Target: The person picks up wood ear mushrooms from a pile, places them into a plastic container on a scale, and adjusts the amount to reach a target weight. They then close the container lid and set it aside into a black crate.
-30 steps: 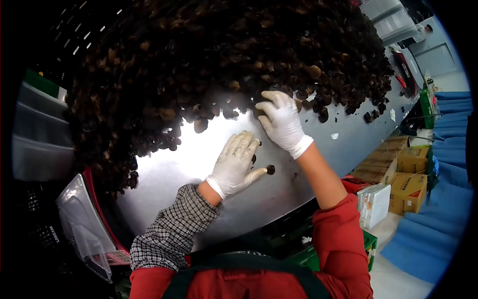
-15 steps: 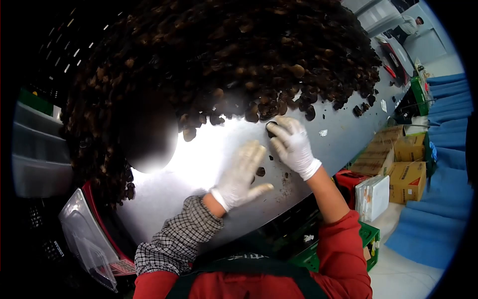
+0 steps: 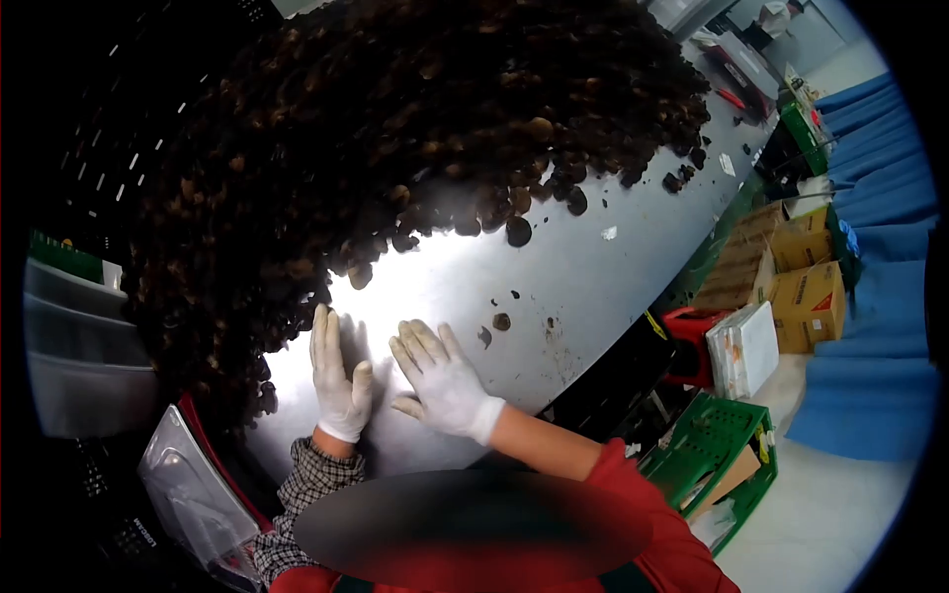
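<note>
A large heap of dark brown, round, mushroom-like pieces [image 3: 425, 128] covers the far part of a shiny metal table [image 3: 623, 287]. My left hand [image 3: 339, 381], in a white glove, is at the heap's near left edge with its fingers straight up; it holds nothing I can see. Beside it on the right, my gloved right hand [image 3: 442, 383] has its fingers stretched and palm turned down, above or on the bare metal. One dark round piece [image 3: 518, 231] lies just off the heap's edge. A smaller brown piece [image 3: 501, 322] sits with dark crumbs to the right of my right hand.
A clear plastic bin [image 3: 183, 474] stands at the lower left. Right of the table are a green crate [image 3: 756, 494], cardboard boxes [image 3: 806, 301], a red stool [image 3: 687, 341] and a blue curtain [image 3: 870, 376]. In the far background is a person [image 3: 776, 18].
My right hand has let go of the dark round piece and moved left and down. My left hand has moved left towards the heap's edge. The camera view has shifted as well.
</note>
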`<state>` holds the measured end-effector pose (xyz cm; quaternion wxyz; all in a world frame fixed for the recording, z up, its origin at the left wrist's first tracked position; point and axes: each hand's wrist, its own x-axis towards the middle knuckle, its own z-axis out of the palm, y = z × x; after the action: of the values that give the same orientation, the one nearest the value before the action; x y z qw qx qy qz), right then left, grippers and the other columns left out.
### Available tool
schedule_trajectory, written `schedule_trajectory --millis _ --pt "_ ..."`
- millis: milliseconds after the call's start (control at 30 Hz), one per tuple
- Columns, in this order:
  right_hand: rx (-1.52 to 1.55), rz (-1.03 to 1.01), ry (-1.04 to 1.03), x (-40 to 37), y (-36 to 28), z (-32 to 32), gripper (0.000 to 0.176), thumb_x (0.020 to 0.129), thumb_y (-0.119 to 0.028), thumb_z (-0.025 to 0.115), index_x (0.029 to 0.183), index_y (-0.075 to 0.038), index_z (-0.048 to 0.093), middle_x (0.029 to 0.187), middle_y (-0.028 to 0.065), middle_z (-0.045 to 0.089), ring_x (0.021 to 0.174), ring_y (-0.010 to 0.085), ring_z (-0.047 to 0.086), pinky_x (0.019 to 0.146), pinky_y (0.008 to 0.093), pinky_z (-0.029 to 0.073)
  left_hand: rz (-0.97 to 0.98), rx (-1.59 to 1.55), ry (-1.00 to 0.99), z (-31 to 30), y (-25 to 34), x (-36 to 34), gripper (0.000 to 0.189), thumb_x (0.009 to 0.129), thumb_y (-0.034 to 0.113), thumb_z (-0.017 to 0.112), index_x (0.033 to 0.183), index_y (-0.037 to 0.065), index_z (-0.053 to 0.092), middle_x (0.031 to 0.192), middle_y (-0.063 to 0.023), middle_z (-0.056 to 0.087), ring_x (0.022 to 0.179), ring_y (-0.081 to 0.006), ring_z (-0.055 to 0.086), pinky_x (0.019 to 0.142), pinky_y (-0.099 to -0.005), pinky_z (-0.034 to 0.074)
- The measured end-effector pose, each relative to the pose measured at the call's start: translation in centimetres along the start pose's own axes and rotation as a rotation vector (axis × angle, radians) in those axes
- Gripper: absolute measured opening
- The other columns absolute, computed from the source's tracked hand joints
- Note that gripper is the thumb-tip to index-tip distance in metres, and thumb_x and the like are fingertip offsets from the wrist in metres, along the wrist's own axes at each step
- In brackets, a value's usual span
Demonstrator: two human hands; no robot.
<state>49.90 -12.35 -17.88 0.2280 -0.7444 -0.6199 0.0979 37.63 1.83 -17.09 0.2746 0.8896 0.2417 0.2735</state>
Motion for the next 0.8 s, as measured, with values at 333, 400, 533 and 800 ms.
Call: schedule_trajectory --millis 333,400,533,800 --pt "-0.506 0.876 0.183 -14.5 8.3 -11.4 0.077 0.077 -0.030 0.069 0.138 0.003 0.038 0.142 0.0292 0.035 0.134 0.0438 0.030 0.108 0.0636 0.017 -0.036 0.277 -0.194 -0.4 -0.3 -4.2 0.072 0.085 0.032 0.065 0.138 -0.006 0.035 0.144 -0.0296 0.030 0.137 -0.0426 0.027 0.114 -0.0526 0.019" --pt "-0.395 0.597 0.230 -10.3 6.0 -7.3 0.075 0.078 -0.028 0.068 0.139 0.003 0.037 0.141 0.0295 0.036 0.137 0.0435 0.026 0.110 0.0621 0.014 -0.033 0.279 -0.185 -0.3 -0.4 -4.0 0.071 0.085 0.032 0.065 0.137 -0.006 0.035 0.144 -0.0297 0.030 0.136 -0.0426 0.027 0.113 -0.0529 0.019" --pt "-0.228 0.383 0.163 -1.7 7.0 -2.8 0.075 0.081 -0.038 0.065 0.140 0.000 0.037 0.142 0.0266 0.036 0.136 0.0413 0.029 0.110 0.0616 0.015 -0.022 0.284 -0.169 -0.4 -0.7 -4.4 0.069 0.085 0.032 0.065 0.135 -0.006 0.038 0.143 -0.0300 0.032 0.135 -0.0430 0.029 0.113 -0.0532 0.020" --pt "-0.606 0.745 0.341 -9.8 17.1 -12.2 0.073 0.083 -0.035 0.062 0.141 0.001 0.036 0.145 0.0261 0.033 0.135 0.0428 0.030 0.109 0.0608 0.018 -0.049 0.275 -0.216 -0.2 -0.5 -4.0 0.062 0.086 0.030 0.061 0.133 -0.005 0.041 0.142 -0.0289 0.035 0.134 -0.0420 0.031 0.113 -0.0532 0.020"
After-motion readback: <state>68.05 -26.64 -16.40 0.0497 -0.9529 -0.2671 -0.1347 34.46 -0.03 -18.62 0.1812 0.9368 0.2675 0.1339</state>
